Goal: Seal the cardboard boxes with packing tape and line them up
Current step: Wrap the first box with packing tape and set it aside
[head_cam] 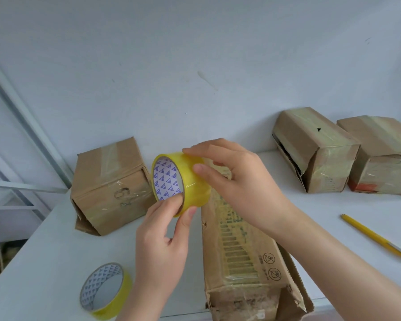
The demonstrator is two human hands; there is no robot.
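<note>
**Two hands on one roll, tape end not free**

Left hand (162, 246) pinches the roll (182, 181) at its lower rim. Right hand (236, 179) curls over the top, thumb on the outer face, prob. hunting the tape end. The roll is held in the air just above the far end of the long box (248, 251), which lies on the table (44, 262).

Risks, as I judge them:
- The end is hard to see on clear tape, so a nail may split it and peel off a sliver.
- A hard pull vs. a light pinch could make the roll slip and drop.
- Loose tape may fold onto itself or snag a finger.
- The long box is worn, w/ a torn near end, so the strip may wrinkle or not hold.

A spare roll (104, 290) sits near the left hand.
</note>
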